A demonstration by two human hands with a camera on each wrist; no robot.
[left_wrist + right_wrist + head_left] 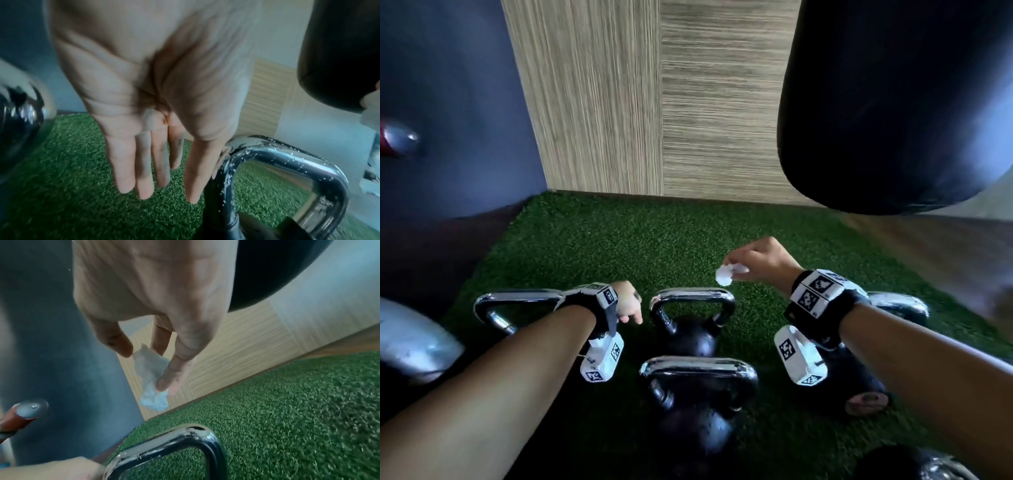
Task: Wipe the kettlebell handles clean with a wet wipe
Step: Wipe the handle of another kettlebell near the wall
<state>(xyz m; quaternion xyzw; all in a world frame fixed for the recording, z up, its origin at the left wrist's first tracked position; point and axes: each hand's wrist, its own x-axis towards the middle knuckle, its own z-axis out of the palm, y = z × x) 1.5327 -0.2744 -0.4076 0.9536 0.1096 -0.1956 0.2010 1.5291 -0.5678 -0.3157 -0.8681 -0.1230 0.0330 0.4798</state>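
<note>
Several black kettlebells with chrome handles stand on green turf. My right hand (753, 260) pinches a crumpled white wet wipe (724, 275), held in the air above the right end of the middle kettlebell's handle (691, 295). In the right wrist view the wipe (151, 379) hangs between thumb and fingers over that handle (164, 444). My left hand (628, 305) hangs with straight fingers (144, 170) just left of the same handle (283, 159), holding nothing. The handle carries small droplets. A nearer kettlebell handle (698, 368) lies below centre, another handle (517, 301) under my left wrist.
A black punching bag (893, 102) hangs at the upper right. A wood-panel wall (654, 102) and dark blue wall (448, 102) close off the back. A further kettlebell (859, 377) sits under my right wrist. Open turf (637, 246) lies beyond the handles.
</note>
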